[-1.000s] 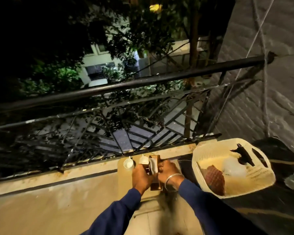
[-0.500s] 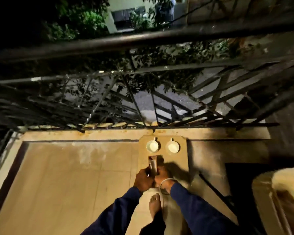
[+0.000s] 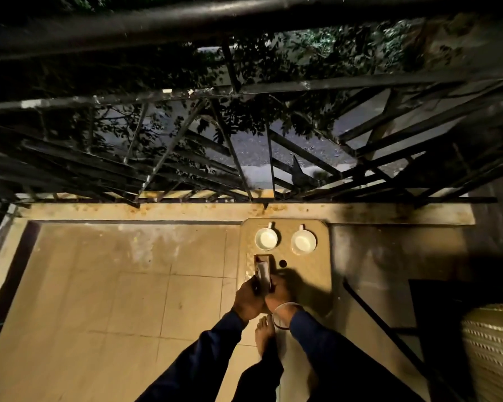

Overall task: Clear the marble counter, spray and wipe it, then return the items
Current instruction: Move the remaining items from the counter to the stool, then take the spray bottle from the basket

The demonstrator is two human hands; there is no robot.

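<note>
A small marble counter [image 3: 317, 274] stands against the balcony ledge. Two white cups, one on the left [image 3: 266, 238] and one on the right [image 3: 303, 241], sit side by side at its far end. Closer to me stands a brown holder [image 3: 262, 272] with white paper in it. My left hand [image 3: 249, 298] grips its left side and my right hand [image 3: 280, 293], with a bangle on the wrist, holds its right side. A small dark round thing [image 3: 282, 263] lies just right of the holder.
A black metal railing [image 3: 244, 140] runs along the ledge beyond the counter, with a street far below. A cream plastic basket [image 3: 491, 352] sits at the right edge. My bare foot [image 3: 264, 333] stands on the tiled floor [image 3: 114, 285] below the hands.
The view has tilted down toward the floor, and the basket has slid to the right edge. Both hands stay on the holder, which now stands farther from the cups.
</note>
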